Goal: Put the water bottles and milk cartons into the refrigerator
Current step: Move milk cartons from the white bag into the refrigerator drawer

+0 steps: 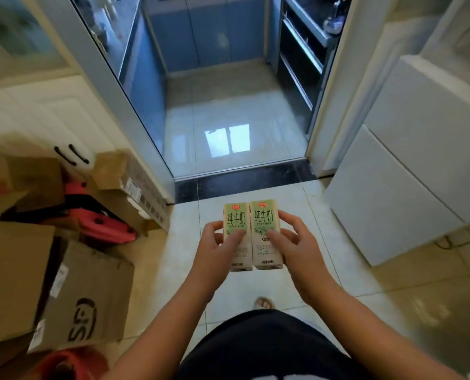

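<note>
Two green-and-white milk cartons are held side by side in front of me, above the tiled floor. My left hand (217,249) grips the left milk carton (235,218), thumb across its front. My right hand (294,242) grips the right milk carton (265,218) the same way. The two cartons touch along their inner edges. The white refrigerator (409,165) stands at the right with its doors closed, an arm's reach or more from the cartons. No water bottles are in view.
Cardboard boxes (86,294) and a red object (105,226) are piled on the left by a white cabinet (44,116). Straight ahead a sliding-door opening with a dark threshold (242,179) leads into a narrow kitchen with blue cabinets.
</note>
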Available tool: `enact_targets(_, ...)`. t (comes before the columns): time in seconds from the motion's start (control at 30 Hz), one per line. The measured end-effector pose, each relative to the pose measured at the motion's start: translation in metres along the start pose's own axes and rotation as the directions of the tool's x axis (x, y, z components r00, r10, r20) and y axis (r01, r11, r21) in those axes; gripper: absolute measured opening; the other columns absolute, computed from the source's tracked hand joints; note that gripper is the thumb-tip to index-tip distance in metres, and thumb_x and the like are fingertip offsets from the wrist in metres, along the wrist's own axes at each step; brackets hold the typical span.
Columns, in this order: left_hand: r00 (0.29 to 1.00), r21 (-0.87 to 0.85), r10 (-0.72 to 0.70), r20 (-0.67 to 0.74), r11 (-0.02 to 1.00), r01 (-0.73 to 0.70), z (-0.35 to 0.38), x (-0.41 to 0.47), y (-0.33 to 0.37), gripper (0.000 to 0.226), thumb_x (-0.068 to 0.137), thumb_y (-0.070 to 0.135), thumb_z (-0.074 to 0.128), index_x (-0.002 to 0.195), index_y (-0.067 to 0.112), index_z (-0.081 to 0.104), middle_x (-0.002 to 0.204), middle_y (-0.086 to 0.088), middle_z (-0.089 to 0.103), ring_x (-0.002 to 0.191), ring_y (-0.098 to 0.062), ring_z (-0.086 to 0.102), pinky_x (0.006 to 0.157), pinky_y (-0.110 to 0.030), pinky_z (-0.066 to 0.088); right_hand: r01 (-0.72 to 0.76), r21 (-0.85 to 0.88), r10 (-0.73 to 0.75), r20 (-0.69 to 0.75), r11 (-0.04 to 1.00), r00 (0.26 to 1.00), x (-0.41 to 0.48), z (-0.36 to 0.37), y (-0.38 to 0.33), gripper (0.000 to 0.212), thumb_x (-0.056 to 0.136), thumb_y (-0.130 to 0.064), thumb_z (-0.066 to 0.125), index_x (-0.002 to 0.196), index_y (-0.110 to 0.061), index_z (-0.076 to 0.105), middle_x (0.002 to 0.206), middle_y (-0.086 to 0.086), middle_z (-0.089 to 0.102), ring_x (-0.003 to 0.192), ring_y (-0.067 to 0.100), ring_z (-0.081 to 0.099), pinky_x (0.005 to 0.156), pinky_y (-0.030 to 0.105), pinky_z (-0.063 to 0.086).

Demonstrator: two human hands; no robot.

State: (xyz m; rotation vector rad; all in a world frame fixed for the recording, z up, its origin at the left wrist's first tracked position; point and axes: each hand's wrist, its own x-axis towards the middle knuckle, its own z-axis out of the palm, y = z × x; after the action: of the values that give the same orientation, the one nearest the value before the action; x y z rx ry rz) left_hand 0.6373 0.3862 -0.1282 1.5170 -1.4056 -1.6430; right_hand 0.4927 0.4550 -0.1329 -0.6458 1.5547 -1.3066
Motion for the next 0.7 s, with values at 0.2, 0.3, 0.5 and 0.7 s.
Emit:
enact_targets(0.2, 0.996, 0.016, 0.081, 0.023, 0.997, -0.082, 0.033, 0.079, 0.05, 0.033, 0.097, 0.034, 0.057, 0.124, 0.027, 0.04, 0.112, -0.005, 0.067, 0.092, -0.02, 0.071, 0.067, -0.033, 0.062, 0.033, 0.051, -0.028, -0.094, 0.998, 0.995, 0.085, -0.02, -0.038, 0.021, 0.098, -0.022, 0.056, 0.116, -0.03, 0.05, 0.109, -0.004, 0.069, 0.096, 0.021, 0.068, 0.074, 0.041, 0.062)
enact_targets(0.3, 0.989, 0.045, 0.129, 0.076, 0.99, -0.133, 0.052, 0.111, 0.068, 0.029, 0.097, 0.031, 0.058, 0.119, 0.027, 0.041, 0.109, -0.004, 0.068, 0.085, -0.015, 0.072, 0.065, -0.028, 0.06, 0.042, 0.071, -0.032, -0.141, 0.997, 0.99, 0.111, -0.035, -0.047, 0.019, 0.098, -0.021, 0.057, 0.114, -0.03, 0.05, 0.11, -0.003, 0.069, 0.099, 0.022, 0.068, 0.076, 0.043, 0.062)
enact_targets(0.5, 0.924, 0.057, 0.194, 0.329, 0.973, -0.224, 0.114, 0.195, 0.112, 0.022, 0.099, 0.024, 0.055, 0.113, 0.02, 0.039, 0.109, -0.004, 0.068, 0.087, -0.011, 0.072, 0.065, -0.026, 0.059, 0.113, 0.092, -0.076, -0.337, 0.989, 0.938, 0.176, -0.088, -0.072, 0.021, 0.097, -0.019, 0.058, 0.11, -0.035, 0.052, 0.107, -0.005, 0.072, 0.094, 0.016, 0.071, 0.072, 0.037, 0.062)
enact_targets(0.7, 0.719, -0.028, 0.308, 0.624, 0.927, -0.373, 0.19, 0.293, 0.172, 0.017, 0.1, 0.021, 0.052, 0.107, 0.028, 0.038, 0.115, -0.01, 0.067, 0.102, -0.023, 0.07, 0.078, -0.041, 0.06, 0.25, 0.041, -0.173, -0.615, 0.967, 0.77, 0.249, -0.147, -0.116, 0.023, 0.095, -0.013, 0.06, 0.11, -0.03, 0.056, 0.108, -0.009, 0.065, 0.086, 0.015, 0.072, 0.065, 0.035, 0.061)
